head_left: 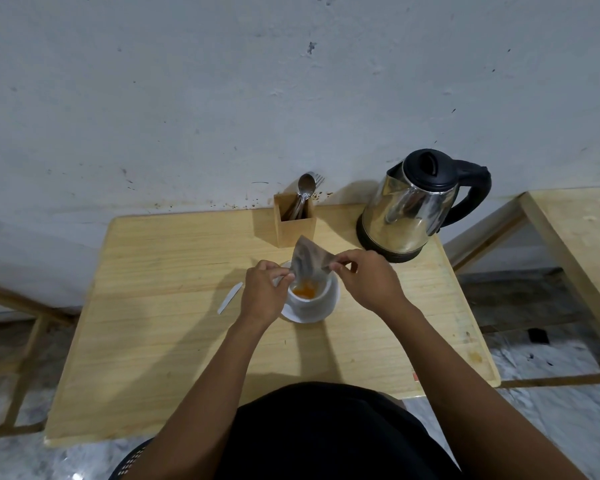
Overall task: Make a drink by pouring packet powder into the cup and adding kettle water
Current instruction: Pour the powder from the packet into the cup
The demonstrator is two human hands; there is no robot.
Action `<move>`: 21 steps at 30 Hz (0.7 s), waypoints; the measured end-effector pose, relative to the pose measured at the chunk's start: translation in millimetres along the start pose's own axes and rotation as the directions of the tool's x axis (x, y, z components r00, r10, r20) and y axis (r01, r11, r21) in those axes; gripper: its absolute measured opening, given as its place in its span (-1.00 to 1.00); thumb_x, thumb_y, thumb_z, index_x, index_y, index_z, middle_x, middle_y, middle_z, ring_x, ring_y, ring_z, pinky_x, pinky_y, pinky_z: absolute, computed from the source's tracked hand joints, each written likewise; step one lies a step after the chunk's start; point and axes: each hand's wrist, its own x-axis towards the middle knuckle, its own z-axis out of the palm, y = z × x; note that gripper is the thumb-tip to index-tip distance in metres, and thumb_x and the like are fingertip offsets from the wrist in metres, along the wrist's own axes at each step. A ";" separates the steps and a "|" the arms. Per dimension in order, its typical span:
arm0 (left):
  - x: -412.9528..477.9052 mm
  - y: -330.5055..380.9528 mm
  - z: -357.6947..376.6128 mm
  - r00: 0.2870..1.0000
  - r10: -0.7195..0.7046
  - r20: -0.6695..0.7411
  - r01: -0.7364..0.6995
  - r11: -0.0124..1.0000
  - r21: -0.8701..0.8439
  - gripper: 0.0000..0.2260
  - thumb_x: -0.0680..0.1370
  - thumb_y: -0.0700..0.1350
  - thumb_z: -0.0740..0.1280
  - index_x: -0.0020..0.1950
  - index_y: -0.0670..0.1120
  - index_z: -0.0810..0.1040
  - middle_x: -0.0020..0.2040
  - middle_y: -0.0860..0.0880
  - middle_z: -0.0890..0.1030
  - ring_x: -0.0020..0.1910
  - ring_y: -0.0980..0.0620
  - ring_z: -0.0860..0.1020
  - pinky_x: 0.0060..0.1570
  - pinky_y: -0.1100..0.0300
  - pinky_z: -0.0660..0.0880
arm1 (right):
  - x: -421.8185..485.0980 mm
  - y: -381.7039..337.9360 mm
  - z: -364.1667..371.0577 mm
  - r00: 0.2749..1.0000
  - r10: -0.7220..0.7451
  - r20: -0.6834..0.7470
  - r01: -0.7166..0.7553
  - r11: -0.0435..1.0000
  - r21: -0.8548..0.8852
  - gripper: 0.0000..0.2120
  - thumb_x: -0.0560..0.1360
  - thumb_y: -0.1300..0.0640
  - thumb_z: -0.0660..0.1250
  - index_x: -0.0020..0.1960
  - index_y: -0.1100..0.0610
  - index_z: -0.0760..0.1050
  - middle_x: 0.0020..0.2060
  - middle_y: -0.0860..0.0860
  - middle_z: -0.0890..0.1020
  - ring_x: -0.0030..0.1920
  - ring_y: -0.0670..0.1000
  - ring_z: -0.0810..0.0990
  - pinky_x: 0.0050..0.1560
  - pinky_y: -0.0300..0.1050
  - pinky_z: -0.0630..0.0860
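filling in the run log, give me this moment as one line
step: pouring powder | left hand + right hand: hold packet tipped over cup | cup: orange powder inside | kettle: untouched

A: What is the table (pixel 174 341) beneath the hands made of?
B: Pale wood, smooth and matt, with grain seen. The cutlery holder (pixel 297 225) beyond the hands is of the same wood.
A: And the kettle (pixel 407 211)?
B: Polished, mirror-like metal, with a matt black plastic lid and handle.
A: The cup (pixel 317 299)?
B: Glossy white ceramic. The packet (pixel 309 259) is dull grey foil, creased.
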 end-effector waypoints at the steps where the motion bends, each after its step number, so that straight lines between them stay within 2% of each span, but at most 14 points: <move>1: -0.3 0.0 0.2 1.000 -0.001 0.000 0.001 1.000 -0.009 -0.86 0.49 -0.10 0.39 -0.01 -0.10 0.69 -0.01 -0.05 0.54 0.08 -0.09 0.52 0.02 -0.06 0.55 | -0.1 -0.1 0.1 0.999 0.012 -0.032 -0.012 1.000 0.005 -0.83 0.55 0.00 0.34 0.07 -0.03 0.65 -0.13 -0.17 0.66 -0.30 -0.17 0.48 -0.31 -0.27 0.34; 3: -0.9 -0.1 0.0 1.000 -0.008 0.003 0.008 0.999 -0.036 -0.86 0.49 -0.11 0.39 -0.02 -0.10 0.69 -0.03 -0.04 0.53 0.07 -0.09 0.52 0.02 -0.06 0.55 | -0.1 -1.5 -0.1 0.999 0.033 -0.031 -0.033 0.999 0.010 -0.83 0.55 -0.01 0.34 0.07 -0.02 0.65 -0.16 -0.18 0.63 -0.32 -0.19 0.46 -0.33 -0.28 0.29; 6: -1.3 3.0 -0.8 1.000 -0.021 0.006 0.021 0.998 -0.056 -0.87 0.49 -0.11 0.39 -0.03 -0.09 0.69 -0.01 -0.05 0.54 0.06 -0.07 0.53 0.01 -0.01 0.55 | 0.0 -2.6 1.2 0.997 0.073 -0.006 -0.073 0.997 0.001 -0.83 0.56 -0.03 0.32 0.08 -0.04 0.64 -0.16 -0.19 0.62 -0.23 -0.16 0.48 -0.24 -0.22 0.32; 9: -2.1 5.0 -0.8 1.000 -0.025 0.009 0.025 0.998 -0.059 -0.87 0.50 -0.11 0.38 -0.03 -0.10 0.69 0.02 -0.08 0.55 0.03 -0.04 0.53 0.00 0.09 0.51 | -1.5 -5.2 3.8 0.997 0.077 0.023 -0.078 0.997 0.023 -0.84 0.56 -0.02 0.32 0.07 -0.06 0.64 -0.08 -0.16 0.66 -0.17 -0.13 0.53 -0.32 -0.24 0.31; 12: -3.0 7.0 -1.1 1.000 -0.023 0.006 0.024 0.997 -0.067 -0.87 0.50 -0.13 0.38 -0.02 -0.13 0.69 0.01 -0.10 0.55 0.00 -0.03 0.54 -0.05 0.19 0.45 | -3.6 -6.0 4.7 0.995 0.093 -0.026 -0.092 0.995 0.038 -0.85 0.56 -0.01 0.33 0.07 -0.06 0.64 -0.13 -0.19 0.64 -0.22 -0.13 0.52 -0.35 -0.27 0.28; 14: -3.7 7.6 -1.9 1.000 -0.023 0.007 0.023 0.997 -0.067 -0.86 0.50 -0.13 0.38 -0.02 -0.13 0.69 0.00 -0.09 0.54 0.01 -0.02 0.54 -0.05 0.19 0.45 | -4.0 -5.8 5.5 0.997 0.073 0.034 -0.075 0.995 0.062 -0.86 0.55 0.00 0.33 0.05 -0.07 0.65 -0.18 -0.21 0.60 -0.18 -0.12 0.52 -0.35 -0.26 0.30; 17: -4.3 7.9 -2.3 1.000 -0.023 0.000 0.023 0.997 -0.068 -0.86 0.50 -0.13 0.39 -0.01 -0.14 0.68 -0.01 -0.07 0.53 0.02 -0.03 0.55 0.00 0.13 0.50 | -1.2 -1.3 3.4 0.997 0.080 -0.009 -0.078 0.993 0.092 -0.87 0.55 0.00 0.34 0.03 -0.06 0.65 -0.19 -0.23 0.58 -0.24 -0.18 0.47 -0.34 -0.28 0.29; 21: -6.7 10.5 -4.3 0.999 -0.034 0.037 0.036 0.997 -0.068 -0.93 0.48 -0.07 0.39 -0.10 -0.02 0.67 0.04 -0.09 0.55 0.05 -0.01 0.52 0.06 0.17 0.44 | 1.8 1.1 1.2 0.992 0.027 0.122 -0.043 0.990 0.132 -0.90 0.53 0.02 0.35 -0.06 -0.08 0.65 -0.31 -0.25 0.55 -0.29 -0.21 0.48 -0.27 -0.20 0.34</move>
